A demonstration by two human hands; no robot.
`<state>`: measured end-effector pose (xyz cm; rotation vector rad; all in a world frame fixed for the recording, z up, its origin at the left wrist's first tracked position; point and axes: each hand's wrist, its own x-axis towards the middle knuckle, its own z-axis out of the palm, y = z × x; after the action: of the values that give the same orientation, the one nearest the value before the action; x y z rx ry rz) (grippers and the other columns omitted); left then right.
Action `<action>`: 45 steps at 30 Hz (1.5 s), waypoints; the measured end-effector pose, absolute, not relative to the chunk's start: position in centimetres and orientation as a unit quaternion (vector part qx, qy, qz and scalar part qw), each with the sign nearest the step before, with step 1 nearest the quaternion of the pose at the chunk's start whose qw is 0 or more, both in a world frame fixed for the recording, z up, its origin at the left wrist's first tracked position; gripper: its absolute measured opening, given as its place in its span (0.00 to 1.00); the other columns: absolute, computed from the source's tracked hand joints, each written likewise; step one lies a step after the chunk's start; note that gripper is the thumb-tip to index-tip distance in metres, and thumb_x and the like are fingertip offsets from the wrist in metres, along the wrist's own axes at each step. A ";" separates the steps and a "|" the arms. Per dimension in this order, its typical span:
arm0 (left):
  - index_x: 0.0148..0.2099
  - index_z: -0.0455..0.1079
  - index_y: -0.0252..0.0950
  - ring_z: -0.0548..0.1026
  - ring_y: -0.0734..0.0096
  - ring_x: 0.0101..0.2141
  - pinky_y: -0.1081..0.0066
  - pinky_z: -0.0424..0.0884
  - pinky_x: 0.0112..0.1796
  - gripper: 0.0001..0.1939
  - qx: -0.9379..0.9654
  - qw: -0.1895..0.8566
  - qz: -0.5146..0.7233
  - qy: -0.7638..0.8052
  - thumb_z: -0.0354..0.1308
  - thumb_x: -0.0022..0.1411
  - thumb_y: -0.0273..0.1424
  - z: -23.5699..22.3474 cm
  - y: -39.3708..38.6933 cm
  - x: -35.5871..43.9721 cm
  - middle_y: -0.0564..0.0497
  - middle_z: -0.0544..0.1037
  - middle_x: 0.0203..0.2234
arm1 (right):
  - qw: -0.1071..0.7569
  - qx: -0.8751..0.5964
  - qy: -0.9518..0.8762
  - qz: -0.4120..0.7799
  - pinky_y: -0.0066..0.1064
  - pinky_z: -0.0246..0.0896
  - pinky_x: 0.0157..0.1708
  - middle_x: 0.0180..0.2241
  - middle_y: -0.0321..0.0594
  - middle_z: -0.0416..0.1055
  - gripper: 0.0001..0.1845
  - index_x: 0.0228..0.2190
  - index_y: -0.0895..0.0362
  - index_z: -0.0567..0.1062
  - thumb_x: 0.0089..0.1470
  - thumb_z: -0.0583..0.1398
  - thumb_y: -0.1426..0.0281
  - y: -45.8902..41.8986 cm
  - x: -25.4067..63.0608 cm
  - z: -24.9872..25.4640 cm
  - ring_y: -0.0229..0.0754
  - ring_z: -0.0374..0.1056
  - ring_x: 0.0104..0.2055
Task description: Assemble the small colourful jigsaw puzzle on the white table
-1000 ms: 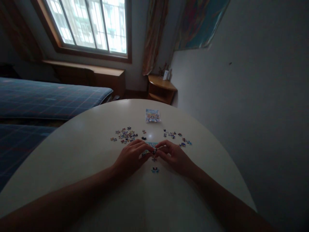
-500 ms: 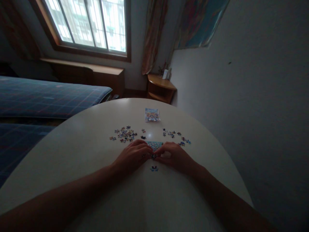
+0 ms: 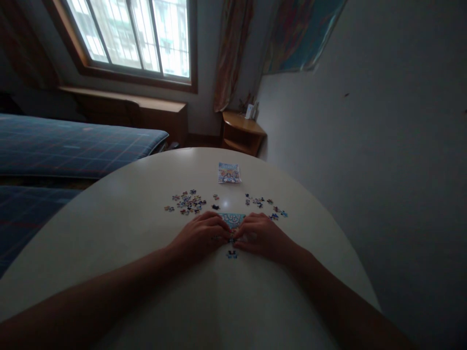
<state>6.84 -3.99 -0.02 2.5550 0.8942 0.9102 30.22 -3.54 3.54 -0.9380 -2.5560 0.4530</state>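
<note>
White, round-edged surface point(image 3: 219, 301): partly joined puzzle point(image 3: 232, 218) mid; from it, printed picture point(image 3: 229, 173) at 12, piece pile point(image 3: 191, 202) at 10, scattered pieces point(image 3: 259, 200) at 2, single piece point(image 3: 231, 254) at 6.

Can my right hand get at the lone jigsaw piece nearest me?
Probably yes: the jigsaw piece lies uncovered on the white table, close to your right hand, though that hand is currently at the partly assembled puzzle.
</note>
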 end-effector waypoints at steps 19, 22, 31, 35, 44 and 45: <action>0.42 0.78 0.42 0.76 0.66 0.47 0.63 0.73 0.49 0.08 0.910 0.104 0.283 0.285 0.57 0.66 0.28 0.4 -4.3 6.6 0.52 0.81 0.43 | 0.205 -0.292 -0.922 0.150 0.36 0.62 0.45 0.39 0.35 0.79 0.03 0.31 0.51 0.79 0.53 0.67 0.66 -3.6 30.6 3.3 0.40 0.73 0.40; 0.41 0.77 0.41 0.76 0.65 0.47 0.63 0.74 0.48 0.08 0.915 0.086 0.274 0.282 0.56 0.67 0.29 0.6 -4.4 6.5 0.52 0.81 0.44 | 0.204 -0.288 -0.923 0.150 0.35 0.63 0.45 0.38 0.36 0.79 0.02 0.32 0.51 0.79 0.54 0.66 0.67 -3.6 30.6 3.3 0.39 0.73 0.40; 0.47 0.75 0.36 0.76 0.61 0.48 0.57 0.73 0.52 0.11 0.951 -0.006 0.224 0.215 0.52 0.69 0.27 1.6 -4.8 6.1 0.48 0.79 0.49 | 0.215 -0.272 -0.925 0.154 0.34 0.64 0.44 0.38 0.35 0.79 0.01 0.32 0.51 0.79 0.55 0.65 0.70 -3.6 30.5 3.7 0.38 0.73 0.39; 0.50 0.73 0.36 0.76 0.63 0.50 0.58 0.72 0.54 0.11 0.951 0.010 0.227 0.209 0.51 0.69 0.26 1.7 -4.5 5.8 0.48 0.79 0.50 | 0.204 -0.273 -0.927 0.158 0.35 0.65 0.46 0.40 0.36 0.79 0.03 0.34 0.51 0.79 0.55 0.65 0.71 -3.5 30.6 3.7 0.39 0.73 0.41; 0.50 0.71 0.37 0.74 0.66 0.50 0.63 0.73 0.51 0.12 0.955 0.063 0.216 0.195 0.50 0.69 0.24 1.5 -3.4 5.1 0.47 0.77 0.50 | 0.214 -0.266 -0.924 0.172 0.34 0.65 0.46 0.39 0.37 0.79 0.03 0.34 0.51 0.79 0.56 0.64 0.71 -3.4 30.7 3.6 0.38 0.73 0.40; 0.50 0.71 0.37 0.74 0.65 0.50 0.62 0.73 0.51 0.12 0.955 0.059 0.215 0.198 0.50 0.69 0.24 1.5 -3.4 5.1 0.46 0.77 0.50 | 0.217 -0.268 -0.923 0.171 0.34 0.65 0.46 0.39 0.37 0.79 0.04 0.34 0.51 0.79 0.56 0.64 0.71 -3.3 30.7 3.4 0.38 0.73 0.41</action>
<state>5.11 -3.43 1.54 2.8915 0.5983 0.6501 30.70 -3.31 3.42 -0.7421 -2.5578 0.4732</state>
